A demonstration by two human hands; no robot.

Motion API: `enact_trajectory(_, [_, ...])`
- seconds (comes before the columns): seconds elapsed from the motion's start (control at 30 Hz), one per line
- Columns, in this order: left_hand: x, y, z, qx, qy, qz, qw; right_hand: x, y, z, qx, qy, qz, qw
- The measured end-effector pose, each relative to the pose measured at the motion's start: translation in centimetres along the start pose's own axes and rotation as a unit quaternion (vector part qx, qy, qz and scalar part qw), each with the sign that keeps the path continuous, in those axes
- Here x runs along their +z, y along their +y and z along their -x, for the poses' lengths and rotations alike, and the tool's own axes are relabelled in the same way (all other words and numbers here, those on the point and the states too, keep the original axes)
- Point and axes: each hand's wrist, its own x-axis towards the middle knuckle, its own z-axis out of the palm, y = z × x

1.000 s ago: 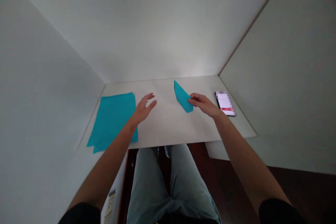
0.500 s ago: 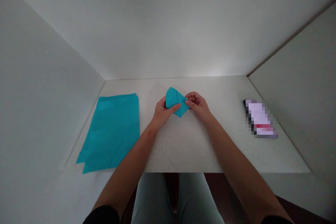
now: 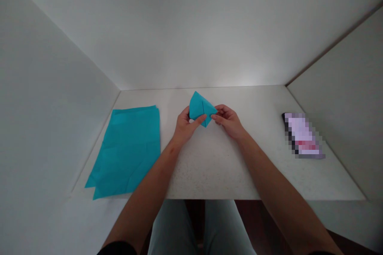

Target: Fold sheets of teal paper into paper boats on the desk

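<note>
A small piece of folded turquoise paper [image 3: 197, 105] is held up between my hands, over the far half of the white table. Its outline is kite-like, and a dark line or slit runs down its middle. My left hand [image 3: 187, 125] grips the left and lower side, thumb across the front and fingers hidden behind. At the right corner, my right hand [image 3: 227, 120] pinches the paper between thumb and curled fingers.
Larger turquoise sheets [image 3: 128, 151] lie stacked at the left, their lower corners jutting past the table's front edge. On the right rests a phone [image 3: 303, 133], its screen blurred. White walls [image 3: 191, 28] close in the table [image 3: 209, 175] at the back and sides.
The folded paper has tilted, its top point now standing higher and sharper. Both hands keep their hold, the right one a little lower along the paper's edge. The view has shifted slightly.
</note>
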Motion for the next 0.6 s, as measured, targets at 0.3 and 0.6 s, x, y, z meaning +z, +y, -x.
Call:
enact_trajectory(0.3, [0.16, 0.45, 0.92, -0.029, -0.105, 0.009, 0.994, -0.17, 0.12, -0.13, -0.014, 0.002, -0.008, 1.0])
enact_trajectory(0.6, [-0.53, 0.31, 0.5, -0.082, -0.191, 0.067, 0.976, -0.01, -0.27, 0.18, 0.019, -0.032, -0.069, 0.997])
